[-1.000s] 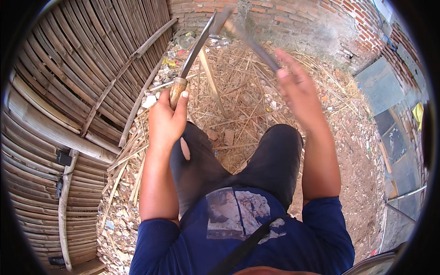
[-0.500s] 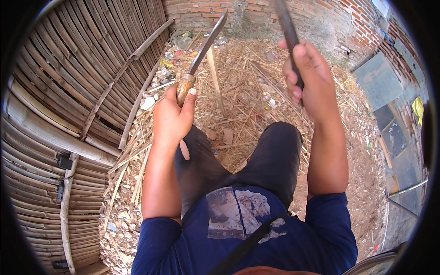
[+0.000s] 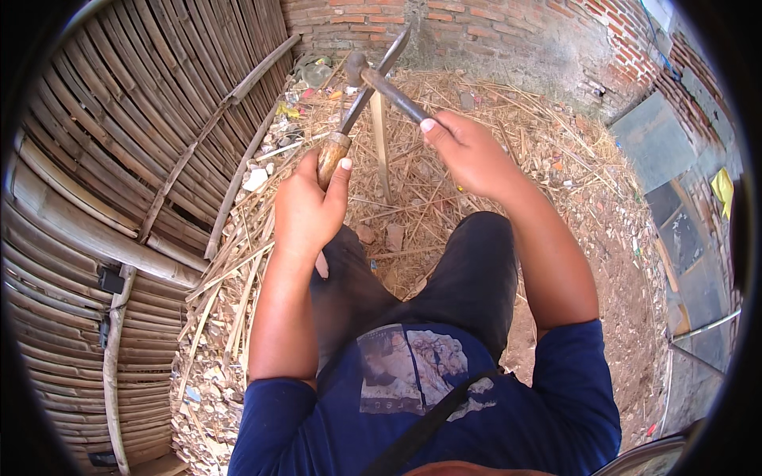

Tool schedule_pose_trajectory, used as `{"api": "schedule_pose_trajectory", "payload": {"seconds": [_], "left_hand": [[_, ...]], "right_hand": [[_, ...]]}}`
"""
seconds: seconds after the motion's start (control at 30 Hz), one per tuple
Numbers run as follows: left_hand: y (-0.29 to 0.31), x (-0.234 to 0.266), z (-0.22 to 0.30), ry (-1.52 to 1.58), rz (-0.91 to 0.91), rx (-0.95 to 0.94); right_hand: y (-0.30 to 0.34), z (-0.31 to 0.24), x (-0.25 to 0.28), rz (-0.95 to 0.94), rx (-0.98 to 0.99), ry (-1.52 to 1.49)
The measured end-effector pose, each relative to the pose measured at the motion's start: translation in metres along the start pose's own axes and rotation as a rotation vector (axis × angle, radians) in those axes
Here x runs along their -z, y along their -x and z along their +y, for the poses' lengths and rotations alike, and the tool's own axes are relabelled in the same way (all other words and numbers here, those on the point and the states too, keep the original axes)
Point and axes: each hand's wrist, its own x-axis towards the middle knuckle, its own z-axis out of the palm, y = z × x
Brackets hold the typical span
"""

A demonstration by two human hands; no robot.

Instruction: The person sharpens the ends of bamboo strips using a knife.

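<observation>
Upper centre of frame: my left hand (image 3: 309,210) clasps a wood-handled knife (image 3: 355,111); my right hand (image 3: 474,156) clasps a hammer (image 3: 398,97), overlapping it.

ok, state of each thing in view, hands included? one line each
Left hand: closed around the knife's handle
Right hand: closed around the hammer's handle
Knife: blade bare, tip pointing away
Hammer: crossing over the blade in view, contact unclear
Wooden strip: roughly upright, upper end by the blade
Straw-like litter: scattered over the ground

Smooth wooden knife handle (image 3: 332,159), metal blade (image 3: 392,54)
</observation>
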Motion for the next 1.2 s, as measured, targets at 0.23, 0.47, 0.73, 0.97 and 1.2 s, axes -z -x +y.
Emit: {"api": "schedule_pose_trajectory", "payload": {"seconds": [0.23, 0.47, 0.73, 0.97, 1.2], "left_hand": [[-0.001, -0.005, -0.002, 0.008, 0.029, -0.019], [-0.001, -0.006, -0.004, 0.038, 0.093, -0.110], [-0.002, -0.001, -0.007, 0.037, 0.059, -0.072], [0.003, 0.007, -0.001, 0.045, 0.050, -0.045], [0.001, 0.000, -0.004, 0.018, 0.039, -0.050]], "right_hand": [[0.024, -0.044, 0.055, 0.227, 0.190, -0.335], [0.005, -0.005, -0.002, 0.060, 0.012, 0.273], [0.016, -0.020, 0.017, 0.208, 0.216, -0.023], [0.019, -0.044, 0.034, 0.418, 0.351, -0.029], [0.014, -0.001, -0.006, 0.137, 0.116, 0.295]]}}
